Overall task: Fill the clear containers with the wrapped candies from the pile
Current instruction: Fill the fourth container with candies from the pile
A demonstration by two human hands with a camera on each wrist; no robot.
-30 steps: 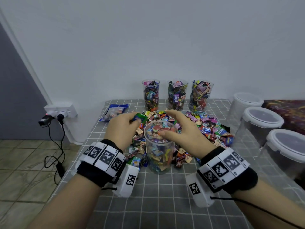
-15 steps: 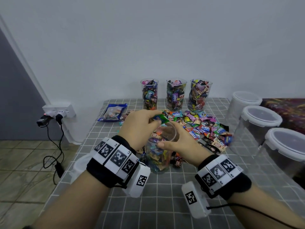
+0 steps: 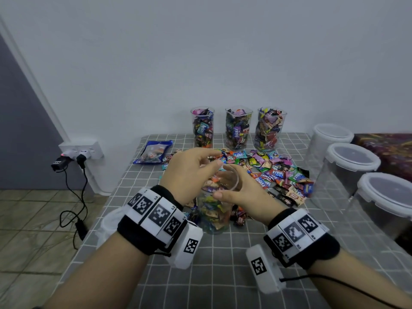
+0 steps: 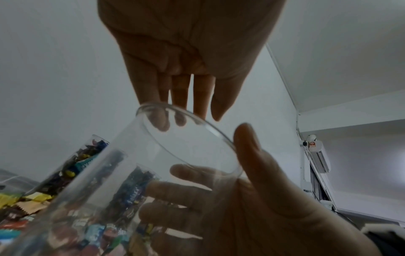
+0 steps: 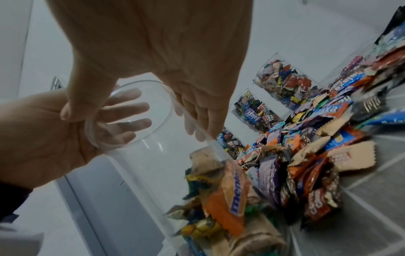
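The clear container point(image 3: 215, 204) is standing on the table point(image 3: 223, 275) at the near edge of the candy pile point(image 3: 274, 172), filled with wrapped candies to somewhere past half, the upper part under the rim showing bare in the wrist views. The right hand point(image 3: 242, 198) is wrapping its grip around the wall just under the rim, thumb toward the person, fingers on the far side. The left hand point(image 3: 189, 175) is hovering over the mouth with fingers straight and loose, holding nothing. To do this step well, I judge the right hand should be keeping the container upright and steady while the left is fetching small handfuls from the pile just beyond and dropping them in. Three full containers point(image 3: 237, 128) are lining the wall, with lidded tubs point(image 3: 347, 161) off to the right.
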